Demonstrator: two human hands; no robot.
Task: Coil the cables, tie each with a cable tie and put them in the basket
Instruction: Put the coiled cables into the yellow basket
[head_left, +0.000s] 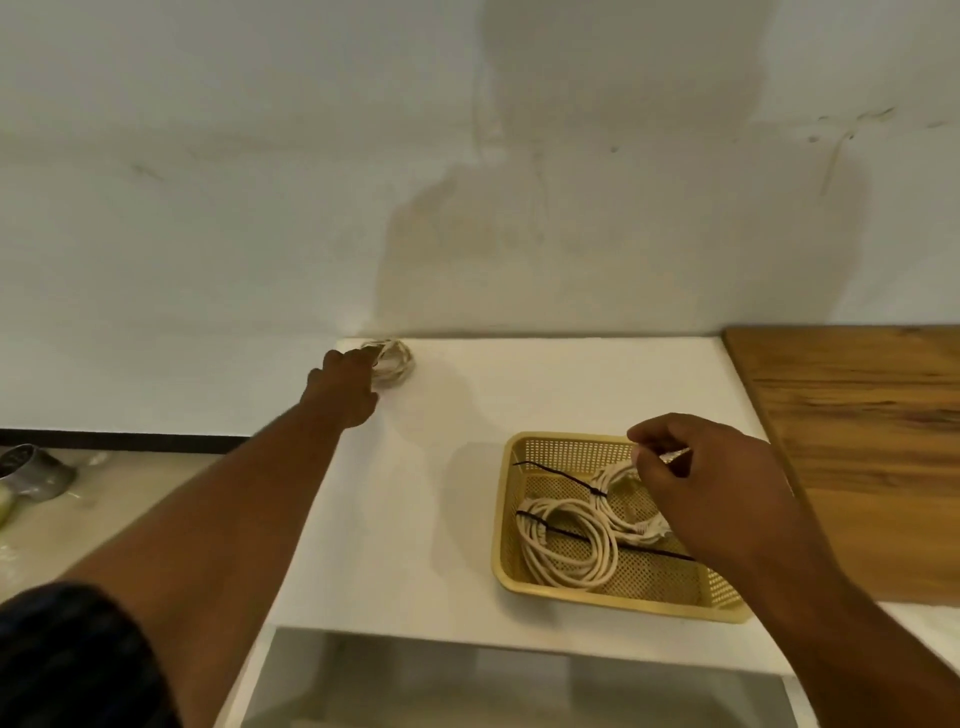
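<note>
A yellow perforated basket (550, 584) stands on the white table (436, 499) at the right. Two white coiled cables lie in it, the front coil (563, 545) and a rear coil (615, 480), each bound by a black cable tie (558, 474). My right hand (711, 499) hovers over the basket's far right side, fingers curled, pinching the rear coil near its plug. My left hand (343, 387) reaches to the table's far left corner and grips a loose white cable bundle (396, 362) by the wall.
A wooden board (857, 441) covers the surface right of the basket. The wall rises directly behind the table. On the floor to the left lie a grey metal object (34, 470) and some plastic. An open gap shows below the table's front edge.
</note>
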